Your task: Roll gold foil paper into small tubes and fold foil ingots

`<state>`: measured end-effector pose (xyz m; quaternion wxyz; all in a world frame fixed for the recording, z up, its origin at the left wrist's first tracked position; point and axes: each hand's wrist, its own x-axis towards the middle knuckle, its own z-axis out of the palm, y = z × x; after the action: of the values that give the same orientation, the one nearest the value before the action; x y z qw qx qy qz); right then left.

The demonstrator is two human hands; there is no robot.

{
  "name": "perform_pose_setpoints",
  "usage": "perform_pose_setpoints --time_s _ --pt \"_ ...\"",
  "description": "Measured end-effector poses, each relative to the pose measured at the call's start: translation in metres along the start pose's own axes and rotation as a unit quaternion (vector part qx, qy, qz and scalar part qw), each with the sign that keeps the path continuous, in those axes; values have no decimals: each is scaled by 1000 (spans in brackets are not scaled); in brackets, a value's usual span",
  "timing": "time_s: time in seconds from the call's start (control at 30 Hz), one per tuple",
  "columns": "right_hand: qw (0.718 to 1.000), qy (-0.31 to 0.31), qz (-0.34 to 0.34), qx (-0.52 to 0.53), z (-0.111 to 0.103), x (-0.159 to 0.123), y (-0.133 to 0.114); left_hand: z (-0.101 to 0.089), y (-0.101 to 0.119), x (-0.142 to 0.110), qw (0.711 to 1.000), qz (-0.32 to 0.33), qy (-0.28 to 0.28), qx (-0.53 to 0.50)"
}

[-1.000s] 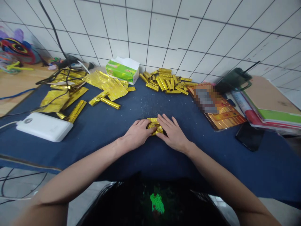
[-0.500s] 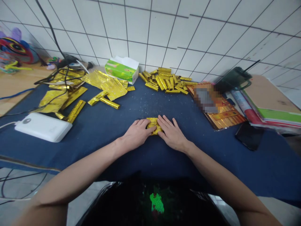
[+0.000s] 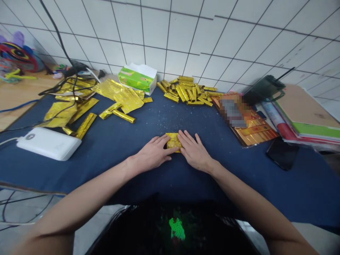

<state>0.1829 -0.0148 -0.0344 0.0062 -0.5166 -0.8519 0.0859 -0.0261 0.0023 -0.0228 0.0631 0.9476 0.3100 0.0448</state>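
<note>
gold foil packet (image 3: 174, 141): folded flat, creased, shiny | place: on blue table (image 3: 127, 141), between hands | left hand (image 3: 152, 154), right hand (image 3: 193, 152): fingers (image 3: 186, 137) spread, pressing on it | right end hidden under fingers

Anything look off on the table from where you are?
Fine pale specks are scattered across the blue tablecloth just below the rolled gold foil sticks, like spilled debris. A black cable also lies draped over the loose gold foil sheets.
</note>
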Motion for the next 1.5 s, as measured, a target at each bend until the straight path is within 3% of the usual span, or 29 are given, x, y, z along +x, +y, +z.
perform_pose_setpoints --time_s 0.13,0.5,1.5 --pt "1000 6 0 -6 0 0 -1 -1 2 -7 999 -3 -32 -2" --pt "1000 -5 6 -15 -4 0 -2 -3 -1 -6 998 -28 -57 3" --pt "999 12 -14 -27 -4 -1 1 -7 -12 -12 996 -11 -70 -47"
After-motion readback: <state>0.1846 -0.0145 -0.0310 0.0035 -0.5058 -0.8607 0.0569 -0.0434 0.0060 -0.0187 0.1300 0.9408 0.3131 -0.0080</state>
